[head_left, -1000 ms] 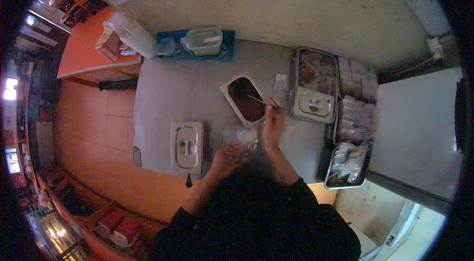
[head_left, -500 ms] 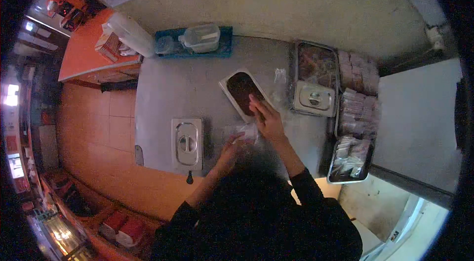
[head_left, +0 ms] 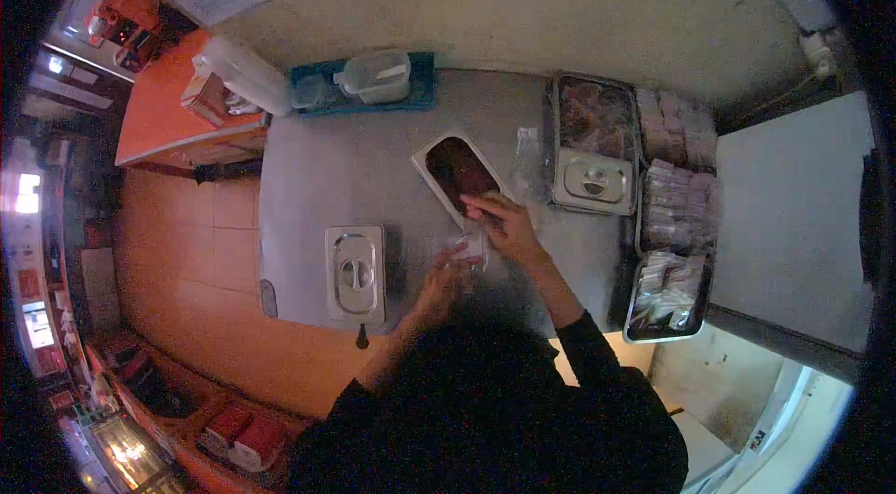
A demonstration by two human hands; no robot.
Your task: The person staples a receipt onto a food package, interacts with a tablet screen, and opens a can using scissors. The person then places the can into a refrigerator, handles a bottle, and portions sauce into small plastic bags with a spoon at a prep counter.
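Note:
A narrow steel pan (head_left: 431,163) stands at an angle on the metal table, filled with a dark red-brown substance (head_left: 459,167). My right hand (head_left: 509,228) is at the pan's near end, its fingers curled together. Whatever they pinch, if anything, is too small and blurred to name. Just to the left and nearer my body, my left hand (head_left: 443,281) grips a small clear plastic bag (head_left: 471,249) below the pan's near corner. The bag's contents cannot be made out.
A steel lid (head_left: 356,275) lies left of my hands. Another lid (head_left: 594,182) rests on a tray (head_left: 555,120) of bagged food at right, beside trays of packed sachets (head_left: 679,204) and a nearer tray (head_left: 665,307). A blue tray (head_left: 359,104) with plastic containers stands against the wall.
My right hand has drawn back slightly from over the pan toward the bag, and its fingers have curled in. My left hand stays close to the same spot with the bag.

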